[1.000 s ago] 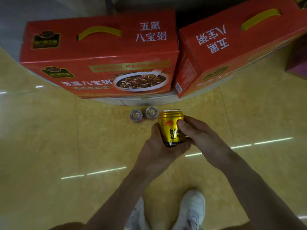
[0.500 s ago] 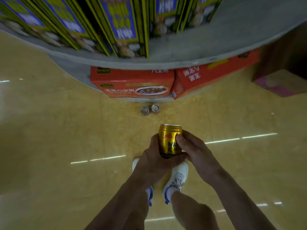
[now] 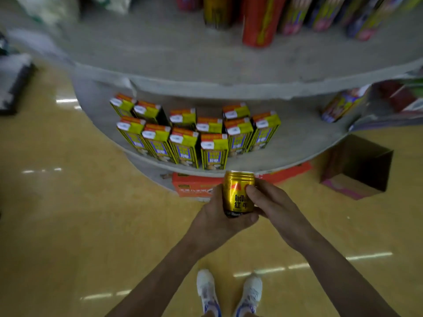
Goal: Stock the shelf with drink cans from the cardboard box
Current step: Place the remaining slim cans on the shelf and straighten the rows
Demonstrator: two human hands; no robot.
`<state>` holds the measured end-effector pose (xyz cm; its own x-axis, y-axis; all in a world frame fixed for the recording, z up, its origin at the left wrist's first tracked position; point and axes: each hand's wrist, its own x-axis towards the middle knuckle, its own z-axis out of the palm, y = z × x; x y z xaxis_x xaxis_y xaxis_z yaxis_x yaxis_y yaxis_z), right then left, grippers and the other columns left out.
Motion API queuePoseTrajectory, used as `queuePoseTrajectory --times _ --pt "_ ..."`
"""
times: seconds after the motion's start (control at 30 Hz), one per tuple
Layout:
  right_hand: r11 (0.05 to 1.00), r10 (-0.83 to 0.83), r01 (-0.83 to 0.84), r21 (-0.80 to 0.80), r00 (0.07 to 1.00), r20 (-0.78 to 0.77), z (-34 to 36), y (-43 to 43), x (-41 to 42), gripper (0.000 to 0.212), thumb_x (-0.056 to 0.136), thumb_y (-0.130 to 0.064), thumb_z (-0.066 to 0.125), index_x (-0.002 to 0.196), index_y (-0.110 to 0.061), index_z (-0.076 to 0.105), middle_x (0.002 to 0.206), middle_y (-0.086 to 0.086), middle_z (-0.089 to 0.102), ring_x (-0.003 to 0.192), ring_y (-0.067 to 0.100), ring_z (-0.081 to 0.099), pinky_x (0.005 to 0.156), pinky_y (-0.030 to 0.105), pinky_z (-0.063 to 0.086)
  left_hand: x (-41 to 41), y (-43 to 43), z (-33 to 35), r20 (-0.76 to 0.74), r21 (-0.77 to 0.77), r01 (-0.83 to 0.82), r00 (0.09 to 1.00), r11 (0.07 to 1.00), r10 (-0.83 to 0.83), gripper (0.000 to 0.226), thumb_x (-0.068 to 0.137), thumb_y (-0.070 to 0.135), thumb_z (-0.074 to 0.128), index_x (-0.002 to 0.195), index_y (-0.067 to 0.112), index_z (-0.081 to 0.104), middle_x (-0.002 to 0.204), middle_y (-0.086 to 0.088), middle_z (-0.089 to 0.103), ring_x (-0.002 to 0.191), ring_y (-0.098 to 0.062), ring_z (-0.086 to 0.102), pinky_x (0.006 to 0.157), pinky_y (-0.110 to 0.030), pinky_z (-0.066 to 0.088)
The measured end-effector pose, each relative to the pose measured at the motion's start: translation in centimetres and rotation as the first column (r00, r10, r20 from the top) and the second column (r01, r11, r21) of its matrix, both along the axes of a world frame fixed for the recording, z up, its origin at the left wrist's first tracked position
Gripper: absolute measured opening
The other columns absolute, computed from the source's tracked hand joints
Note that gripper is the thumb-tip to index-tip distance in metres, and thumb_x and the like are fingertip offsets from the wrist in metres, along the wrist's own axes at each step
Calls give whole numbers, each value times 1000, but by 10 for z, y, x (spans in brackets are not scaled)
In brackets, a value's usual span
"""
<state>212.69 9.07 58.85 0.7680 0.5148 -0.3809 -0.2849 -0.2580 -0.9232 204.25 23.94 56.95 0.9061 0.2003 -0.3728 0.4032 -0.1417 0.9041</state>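
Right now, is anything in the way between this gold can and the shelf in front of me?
Nothing visible blocks the gold can, held by left hand and right hand. On the middle shelf yellow cartons fill the spot straight ahead; its right part is bare.

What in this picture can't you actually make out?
Head view only:
- Base and small print of the gold can: covered by the left hand and right hand gripping it.
- Labels of the top-shelf goods: blurred, cut off by the upper edge.
- Most of the red boxes: hidden under the shelf and behind the hands.
- Contents of the open cardboard box: too dark inside.
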Motion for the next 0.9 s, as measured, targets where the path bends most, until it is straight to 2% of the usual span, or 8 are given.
queuePoseTrajectory --times 0.13,0.2,0.27,0.43,0.5,0.63,0.73,0.9 --pt "998 -6 0 55 994 110 54 15 -3 30 90 -51 60 113 -34 71 113 -4 74 110 17 69 102 54 51 2 12 49 91 64 0 996 998 -6 70 70 56 85 126 34 48 105 6 71 92 -10 71 83 -43 60" --pt "998 5 -15 55 983 181 78 21 -4 33 92 -58 61 112 -34 70 108 8 73 104 35 69 94 65 50 5 18 69 139 104 -17 990 994 2 67 74 53 85 126 33 48 104 8 71 91 -5 70 82 -38 59" --pt "998 13 -27 52 968 249 96 24 -3 39 91 -60 58 114 -30 69 104 16 71 99 43 67 88 70 50 9 23 87 193 106 -15 981 994 -6 69 71 57 84 127 33 50 104 8 72 93 -9 70 83 -45 59" --pt "996 34 -62 71 941 337 139 26 6 34 94 -43 55 115 -21 70 110 6 73 108 22 68 102 52 50 19 30 124 283 112 -31 959 993 -2 75 64 65 82 125 34 51 104 10 71 95 -9 70 86 -49 58" --pt "993 89 -115 41 914 397 147 26 15 30 98 -39 57 119 -20 68 108 8 73 106 23 68 96 48 54 26 32 134 315 125 -37 949 991 -4 74 64 66 83 123 34 51 105 9 71 97 -11 70 86 -50 57" --pt "986 143 -164 6 878 457 158 33 38 35 93 -44 67 125 -30 63 102 -11 73 94 6 69 83 31 50 44 40 149 353 154 -67 935 986 8 68 70 54 85 123 30 52 106 7 71 96 -10 71 84 -48 58" --pt "986 146 -169 6 866 478 164 43 62 54 79 -57 72 127 -35 61 113 -8 72 106 9 68 92 38 55 61 45 160 389 186 -94 921 978 14 63 77 43 86 127 29 51 108 9 71 97 -6 70 86 -40 58" --pt "981 155 -192 16 835 527 167 63 104 57 77 -53 72 129 -35 59 116 -8 71 109 11 67 97 47 54 98 63 168 405 279 -119 914 953 -5 69 78 45 85 132 30 45 112 12 69 100 -3 68 85 -36 58"
